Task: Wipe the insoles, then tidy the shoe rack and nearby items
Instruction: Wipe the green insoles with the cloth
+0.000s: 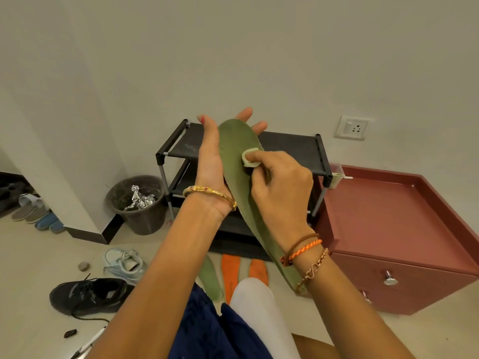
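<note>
Knee: white-clad knee [255,304] lowest in the head view, above blue cloth.
Left hand [212,161]: fingers straight, cradling the green insole [238,182] from behind.
Right hand [282,187]: pinching a small pale wipe [251,158] against the insole's face.
Floor: another green insole [211,277] and two orange insoles [230,273] lie before the black shoe rack [293,146].
Sides: bin [140,206] left of the rack, red cabinet [394,229] right.

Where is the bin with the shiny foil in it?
In the head view, the dark bin stands on the floor at the left, against the wall corner, right beside the black shoe rack.
</note>
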